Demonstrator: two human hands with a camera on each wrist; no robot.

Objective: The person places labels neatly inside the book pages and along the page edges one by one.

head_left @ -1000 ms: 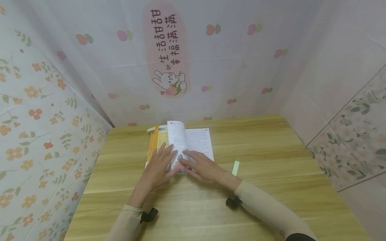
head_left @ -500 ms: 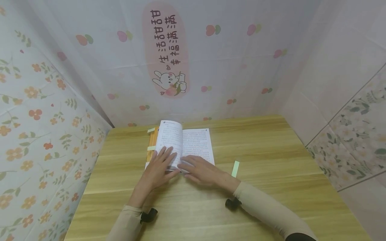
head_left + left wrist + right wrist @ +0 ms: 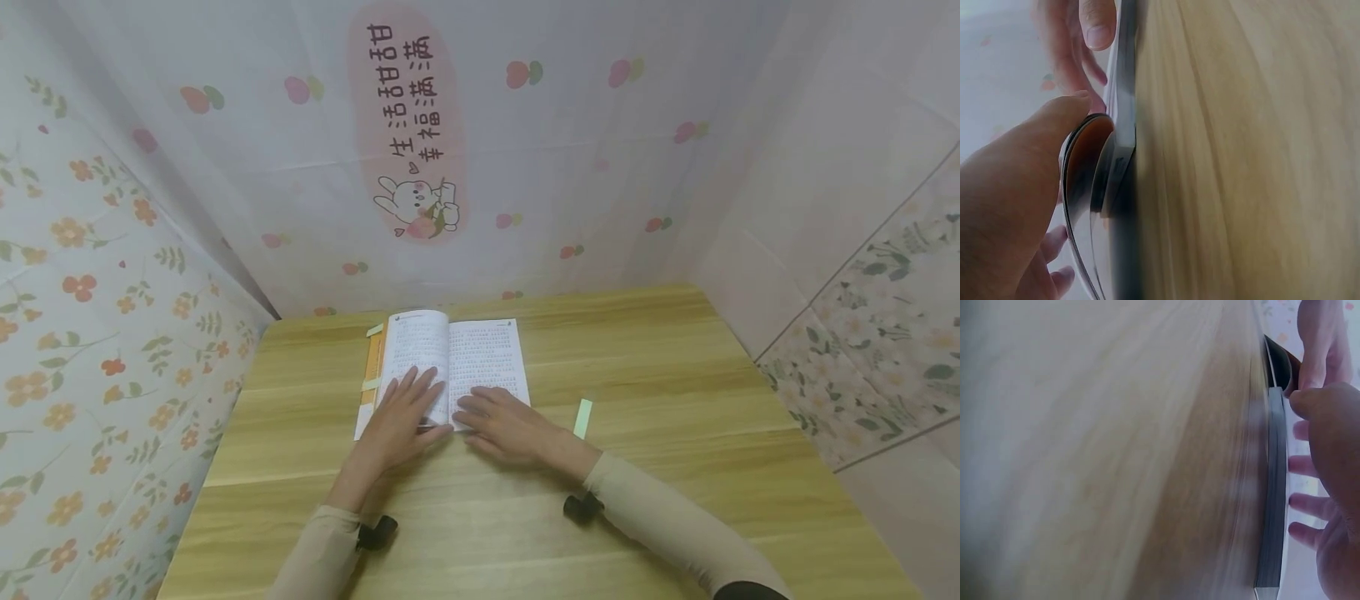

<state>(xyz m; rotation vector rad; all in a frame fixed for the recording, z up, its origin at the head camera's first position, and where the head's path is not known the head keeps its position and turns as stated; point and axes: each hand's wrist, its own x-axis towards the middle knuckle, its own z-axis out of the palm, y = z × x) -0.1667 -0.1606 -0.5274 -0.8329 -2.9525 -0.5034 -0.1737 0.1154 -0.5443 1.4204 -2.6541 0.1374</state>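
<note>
An open book (image 3: 483, 354) with printed text lies on the table near its back edge. My left hand (image 3: 401, 414) rests with fingers spread on the lower part of the left page, thumb toward the spine. On the lower right page lies my right hand (image 3: 502, 423), its fingers extended toward the middle. An orange flap (image 3: 372, 362) with pale green strips shows past the left page's outer side. The left wrist view shows the left-hand leaves (image 3: 1067, 169) bowed upward beside the flat page block (image 3: 1125, 119). Seen from the right wrist, the thick page block (image 3: 1275, 487) lies under the right fingertips.
A pale green paper strip (image 3: 582, 418) lies on the wooden table (image 3: 637, 358) right of the book, close to the right wrist. Patterned cloth (image 3: 525, 167) hangs behind the table and along both sides. Each wrist carries a small black camera (image 3: 377, 533).
A raised leaf has turned over to the left and now lies lower, covering the yellow page seen before. Both hands have stayed nearly in place, pressing on the book.
</note>
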